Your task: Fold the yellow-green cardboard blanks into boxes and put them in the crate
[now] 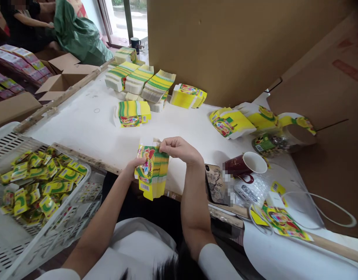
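Flat printed cartons (pixel 151 169) between left grip (pixel 136 165) and right grip (pixel 169 147).

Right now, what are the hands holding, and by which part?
A stack of flat cartons: the left hand grips its left edge, thumb on the printed front; the right hand pinches its upper right corner.

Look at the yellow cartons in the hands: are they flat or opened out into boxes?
Flat. The yellow cartons form a tight stack of thin layers, held in the left hand, the right hand at its top.
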`<move>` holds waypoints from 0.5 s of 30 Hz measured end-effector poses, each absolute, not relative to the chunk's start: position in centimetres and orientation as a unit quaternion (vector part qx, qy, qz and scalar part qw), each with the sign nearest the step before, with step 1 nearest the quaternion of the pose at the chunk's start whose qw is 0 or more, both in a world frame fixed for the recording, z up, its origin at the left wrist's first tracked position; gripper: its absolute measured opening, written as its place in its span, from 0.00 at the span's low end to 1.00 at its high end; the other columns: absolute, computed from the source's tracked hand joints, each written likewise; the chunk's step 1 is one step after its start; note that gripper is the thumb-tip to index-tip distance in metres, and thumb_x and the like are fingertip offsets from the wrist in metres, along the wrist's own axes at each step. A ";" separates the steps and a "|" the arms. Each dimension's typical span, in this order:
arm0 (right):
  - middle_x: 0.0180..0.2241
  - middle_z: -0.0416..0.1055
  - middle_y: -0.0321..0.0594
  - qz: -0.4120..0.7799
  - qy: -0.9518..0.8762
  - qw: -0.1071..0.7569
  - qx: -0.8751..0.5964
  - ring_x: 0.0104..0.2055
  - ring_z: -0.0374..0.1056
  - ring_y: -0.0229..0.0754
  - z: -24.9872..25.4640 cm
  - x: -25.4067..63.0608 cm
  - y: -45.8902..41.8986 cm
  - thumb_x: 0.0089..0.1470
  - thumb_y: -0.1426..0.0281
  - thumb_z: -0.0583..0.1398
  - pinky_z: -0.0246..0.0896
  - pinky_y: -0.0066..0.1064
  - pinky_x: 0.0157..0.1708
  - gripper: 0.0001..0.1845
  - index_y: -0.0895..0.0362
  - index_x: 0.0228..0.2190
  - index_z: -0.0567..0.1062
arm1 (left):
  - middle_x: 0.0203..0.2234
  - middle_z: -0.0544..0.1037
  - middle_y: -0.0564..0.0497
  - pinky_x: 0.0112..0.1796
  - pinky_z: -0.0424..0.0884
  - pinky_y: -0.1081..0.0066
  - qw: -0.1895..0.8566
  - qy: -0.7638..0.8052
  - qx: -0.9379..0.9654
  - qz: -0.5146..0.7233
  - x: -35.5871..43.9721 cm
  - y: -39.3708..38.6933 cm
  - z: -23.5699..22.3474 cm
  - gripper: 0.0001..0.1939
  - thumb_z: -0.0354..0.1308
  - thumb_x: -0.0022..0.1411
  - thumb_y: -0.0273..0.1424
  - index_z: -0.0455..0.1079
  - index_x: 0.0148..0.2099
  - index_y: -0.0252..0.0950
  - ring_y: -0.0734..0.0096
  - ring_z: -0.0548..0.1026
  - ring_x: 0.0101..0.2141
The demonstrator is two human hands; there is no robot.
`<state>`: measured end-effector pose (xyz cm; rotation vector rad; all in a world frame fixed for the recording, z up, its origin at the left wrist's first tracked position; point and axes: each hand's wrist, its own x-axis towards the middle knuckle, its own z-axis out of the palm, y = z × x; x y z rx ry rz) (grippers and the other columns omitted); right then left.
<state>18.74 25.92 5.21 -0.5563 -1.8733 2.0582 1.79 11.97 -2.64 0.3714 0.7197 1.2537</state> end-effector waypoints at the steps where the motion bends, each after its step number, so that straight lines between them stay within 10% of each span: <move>1: 0.14 0.57 0.27 0.724 -0.639 0.168 -0.198 0.17 0.43 0.28 5.2 18.4 25.9 0.44 0.49 0.68 0.33 0.27 0.18 0.24 0.58 0.23 0.76 | 0.39 0.85 0.41 0.50 0.76 0.52 0.735 0.328 0.168 0.569 1.9 11.9 -2.5 0.26 0.67 0.51 0.34 0.76 0.52 0.30 0.45 0.82 0.44; 15: 0.13 0.62 0.25 0.739 -0.494 0.399 -0.223 0.13 0.50 0.27 3.6 14.7 25.0 0.45 0.48 0.69 0.47 0.23 0.14 0.24 0.56 0.28 0.77 | 0.45 0.83 0.40 0.55 0.72 0.50 0.748 0.305 0.207 0.552 1.4 12.1 -3.4 0.25 0.63 0.55 0.38 0.74 0.53 0.31 0.43 0.79 0.50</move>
